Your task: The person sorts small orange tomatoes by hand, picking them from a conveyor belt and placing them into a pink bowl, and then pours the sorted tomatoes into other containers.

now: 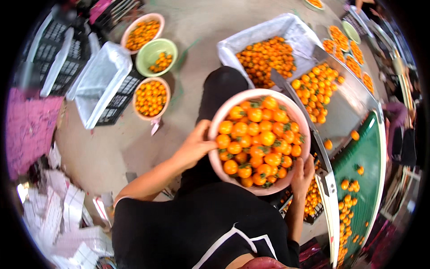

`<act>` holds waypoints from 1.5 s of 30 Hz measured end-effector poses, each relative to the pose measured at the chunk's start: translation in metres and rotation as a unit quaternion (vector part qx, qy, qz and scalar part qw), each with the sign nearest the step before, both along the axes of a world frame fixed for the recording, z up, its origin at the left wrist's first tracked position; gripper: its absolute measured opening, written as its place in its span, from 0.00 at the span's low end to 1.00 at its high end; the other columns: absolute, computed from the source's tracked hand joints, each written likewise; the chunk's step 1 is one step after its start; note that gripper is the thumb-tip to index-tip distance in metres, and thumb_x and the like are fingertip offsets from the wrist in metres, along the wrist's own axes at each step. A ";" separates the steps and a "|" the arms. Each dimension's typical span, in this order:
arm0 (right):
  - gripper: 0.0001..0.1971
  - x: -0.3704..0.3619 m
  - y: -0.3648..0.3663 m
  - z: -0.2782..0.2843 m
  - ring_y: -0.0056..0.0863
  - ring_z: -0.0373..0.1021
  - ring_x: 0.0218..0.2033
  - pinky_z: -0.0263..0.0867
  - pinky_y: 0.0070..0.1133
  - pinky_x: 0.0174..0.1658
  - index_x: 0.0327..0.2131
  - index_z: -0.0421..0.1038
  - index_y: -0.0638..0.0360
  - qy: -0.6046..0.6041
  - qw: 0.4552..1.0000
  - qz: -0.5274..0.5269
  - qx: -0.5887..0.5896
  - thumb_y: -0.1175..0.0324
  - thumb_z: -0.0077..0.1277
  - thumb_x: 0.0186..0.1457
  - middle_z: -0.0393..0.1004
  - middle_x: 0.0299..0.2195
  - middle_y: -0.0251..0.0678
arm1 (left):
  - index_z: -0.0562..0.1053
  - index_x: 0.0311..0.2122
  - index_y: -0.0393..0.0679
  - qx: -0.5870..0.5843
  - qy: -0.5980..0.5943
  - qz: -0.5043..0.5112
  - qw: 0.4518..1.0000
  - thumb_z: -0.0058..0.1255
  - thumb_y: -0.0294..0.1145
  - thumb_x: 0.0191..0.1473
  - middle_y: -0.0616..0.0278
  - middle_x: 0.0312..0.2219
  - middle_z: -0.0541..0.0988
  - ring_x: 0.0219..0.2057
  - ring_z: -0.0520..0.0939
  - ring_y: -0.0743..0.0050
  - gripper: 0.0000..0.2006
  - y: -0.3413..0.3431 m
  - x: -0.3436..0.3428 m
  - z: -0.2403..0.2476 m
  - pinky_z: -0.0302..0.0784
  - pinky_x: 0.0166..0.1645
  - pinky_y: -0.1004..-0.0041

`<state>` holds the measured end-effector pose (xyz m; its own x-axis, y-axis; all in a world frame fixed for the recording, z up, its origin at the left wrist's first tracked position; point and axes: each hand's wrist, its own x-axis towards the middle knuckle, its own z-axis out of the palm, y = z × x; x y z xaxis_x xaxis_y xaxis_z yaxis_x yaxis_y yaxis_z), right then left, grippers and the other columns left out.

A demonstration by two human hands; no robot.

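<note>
A round pink basin point(215, 162) full of orange cherry tomatoes point(262, 140), some with green stems on, is held up in front of my body. My left hand point(196, 144) grips its left rim, thumb over the edge. On the lower right side my right hand point(303, 176) closes around the rim. Just right of the basin runs a green conveyor belt point(369, 166) with scattered tomatoes, and at its far end a metal chute point(347, 98) carries a heap of them.
A lined crate point(227, 54) partly filled with tomatoes stands beyond the basin. Two pink tubs point(135, 101) and a green tub point(140, 59) sit on the floor at left, beside a lined black crate point(96, 96). White boxes point(71, 210) pile up at lower left.
</note>
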<state>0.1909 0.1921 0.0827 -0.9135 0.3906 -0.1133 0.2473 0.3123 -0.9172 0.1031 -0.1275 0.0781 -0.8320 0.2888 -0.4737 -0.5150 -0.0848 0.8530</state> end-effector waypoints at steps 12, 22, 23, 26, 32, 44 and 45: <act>0.11 -0.186 -0.106 0.067 0.53 0.74 0.33 0.69 0.34 0.33 0.43 0.67 0.62 0.116 0.965 0.228 0.062 0.72 0.47 0.56 0.74 0.28 0.55 | 0.60 0.59 0.38 0.028 -0.191 0.091 0.977 0.50 0.16 0.41 0.53 0.54 0.70 0.53 0.74 0.55 0.34 -0.123 -0.029 0.020 0.74 0.56 0.56; 0.18 -0.264 -0.165 0.002 0.52 0.71 0.41 0.69 0.35 0.43 0.49 0.66 0.61 0.139 0.925 0.338 0.102 0.71 0.50 0.54 0.73 0.39 0.54 | 0.58 0.58 0.39 0.123 -0.221 0.323 0.912 0.39 0.13 0.43 0.52 0.54 0.66 0.55 0.69 0.53 0.32 -0.180 -0.080 -0.122 0.68 0.60 0.57; 0.19 -0.251 -0.158 0.005 0.48 0.69 0.47 0.66 0.33 0.49 0.51 0.66 0.60 0.090 0.922 0.352 0.133 0.71 0.51 0.53 0.71 0.46 0.49 | 0.60 0.57 0.39 0.102 -0.239 0.335 0.906 0.41 0.12 0.44 0.54 0.53 0.68 0.53 0.70 0.56 0.30 -0.192 -0.080 -0.147 0.68 0.59 0.60; 0.18 -0.210 -0.127 -0.007 0.40 0.66 0.51 0.61 0.36 0.55 0.47 0.70 0.59 0.103 0.886 0.366 0.264 0.73 0.52 0.51 0.69 0.50 0.41 | 0.61 0.56 0.39 0.034 -0.325 0.388 0.862 0.42 0.13 0.45 0.56 0.51 0.69 0.51 0.72 0.58 0.28 -0.193 -0.101 -0.192 0.70 0.56 0.63; 0.23 -0.196 -0.130 -0.019 0.36 0.61 0.51 0.55 0.33 0.56 0.44 0.74 0.49 0.092 0.894 0.306 0.313 0.78 0.53 0.40 0.68 0.53 0.31 | 0.63 0.56 0.42 0.108 -0.341 0.405 0.842 0.45 0.12 0.43 0.57 0.50 0.71 0.51 0.74 0.56 0.31 -0.195 -0.105 -0.322 0.75 0.54 0.59; 0.25 -0.197 -0.123 -0.038 0.34 0.58 0.55 0.51 0.39 0.58 0.46 0.73 0.45 0.097 0.895 0.306 0.310 0.74 0.52 0.40 0.65 0.55 0.27 | 0.62 0.60 0.42 0.184 -0.363 0.333 0.851 0.51 0.18 0.46 0.59 0.56 0.69 0.59 0.67 0.62 0.32 -0.171 -0.072 -0.376 0.66 0.62 0.60; 0.25 -0.196 -0.121 -0.037 0.34 0.58 0.55 0.51 0.39 0.58 0.46 0.73 0.45 0.102 0.898 0.302 0.304 0.74 0.52 0.40 0.65 0.56 0.27 | 0.62 0.60 0.42 0.178 -0.376 0.334 0.846 0.51 0.18 0.46 0.60 0.56 0.69 0.60 0.66 0.63 0.32 -0.171 -0.073 -0.378 0.66 0.61 0.60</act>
